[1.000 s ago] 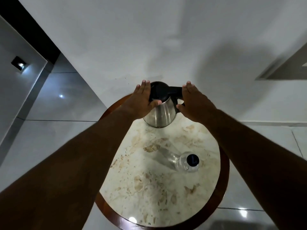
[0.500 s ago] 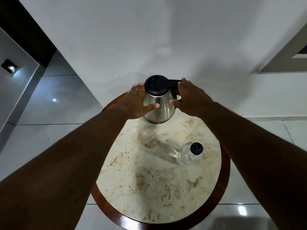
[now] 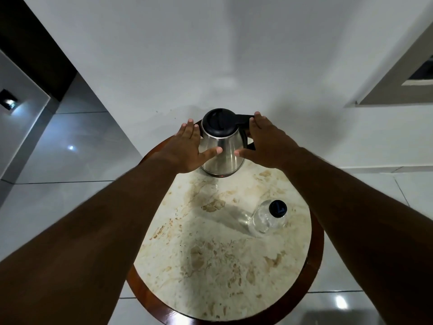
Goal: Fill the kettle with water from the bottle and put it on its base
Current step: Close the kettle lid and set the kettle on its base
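A steel kettle [image 3: 222,148] with a shut black lid stands upright at the far edge of the round marble table [image 3: 210,266]. A thin dark base with a red glow shows under it. My left hand [image 3: 187,148] lies flat against the kettle's left side, fingers straight, thumb on the front. My right hand [image 3: 264,141] covers the black handle on the right, its thumb also touching the steel front. Neither hand is curled around anything. A clear water bottle [image 3: 264,221] with a black cap stands upright at the table's right, apart from both hands.
The table has a brown wooden rim [image 3: 316,245] and stands close to a white wall [image 3: 210,55] just behind the kettle. Glossy grey floor tiles [image 3: 70,160] surround it. A recessed ledge [image 3: 398,78] sits in the wall at upper right.
Both hands have slid down from beside the lid onto the kettle's body, and the thumbs have come closer together on its front. The kettle and bottle stay in place.
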`<state>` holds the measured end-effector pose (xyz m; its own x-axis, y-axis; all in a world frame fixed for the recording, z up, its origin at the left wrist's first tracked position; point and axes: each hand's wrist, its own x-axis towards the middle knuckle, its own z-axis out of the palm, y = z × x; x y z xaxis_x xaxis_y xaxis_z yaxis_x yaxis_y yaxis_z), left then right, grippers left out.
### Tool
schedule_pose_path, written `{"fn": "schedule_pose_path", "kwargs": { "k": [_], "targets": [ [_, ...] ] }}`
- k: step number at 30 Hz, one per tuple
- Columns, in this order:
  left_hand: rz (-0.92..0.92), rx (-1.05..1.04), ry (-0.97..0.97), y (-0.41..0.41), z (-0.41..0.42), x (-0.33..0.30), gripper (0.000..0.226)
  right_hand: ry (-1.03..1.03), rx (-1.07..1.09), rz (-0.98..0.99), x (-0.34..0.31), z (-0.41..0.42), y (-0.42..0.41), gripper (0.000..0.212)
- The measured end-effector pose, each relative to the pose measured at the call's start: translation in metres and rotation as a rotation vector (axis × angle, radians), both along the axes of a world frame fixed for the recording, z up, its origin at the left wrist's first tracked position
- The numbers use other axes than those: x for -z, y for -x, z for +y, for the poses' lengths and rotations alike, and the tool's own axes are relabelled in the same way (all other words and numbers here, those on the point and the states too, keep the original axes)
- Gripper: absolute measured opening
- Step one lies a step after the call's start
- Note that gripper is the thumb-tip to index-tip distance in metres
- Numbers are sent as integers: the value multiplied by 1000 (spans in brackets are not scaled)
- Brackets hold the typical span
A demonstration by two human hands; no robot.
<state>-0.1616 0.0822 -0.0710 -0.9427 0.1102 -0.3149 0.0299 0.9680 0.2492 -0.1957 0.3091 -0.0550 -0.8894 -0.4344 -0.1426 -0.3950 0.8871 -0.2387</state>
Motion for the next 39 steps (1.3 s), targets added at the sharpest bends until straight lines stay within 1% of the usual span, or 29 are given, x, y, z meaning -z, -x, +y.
{"fn": "schedule_pose_path", "kwargs": {
  "k": [7,14,22,25,29,34,37,39],
  "targets": [
    [-8,-26,-7,2,-1,0,102,4,24,-9,1,-3,-3,103],
    [24,-18,-9,2,-7,7,101,20,13,17,5,-1,0,97],
    [62,21,-3,1,-8,10,101,59,11,28,11,1,-1,99],
    [58,13,-15,-2,-7,11,104,61,12,30,12,1,-2,100],
    [22,-27,-42,-3,-5,8,118,60,9,32,11,2,-2,100],
    [62,-12,-15,-3,-4,9,103,58,5,20,8,2,-4,99],
    [96,13,-23,-2,-7,8,100,49,18,2,8,4,-3,99],
    [143,9,-74,-7,-8,7,100,65,33,18,7,2,-6,97]
  ]
}}
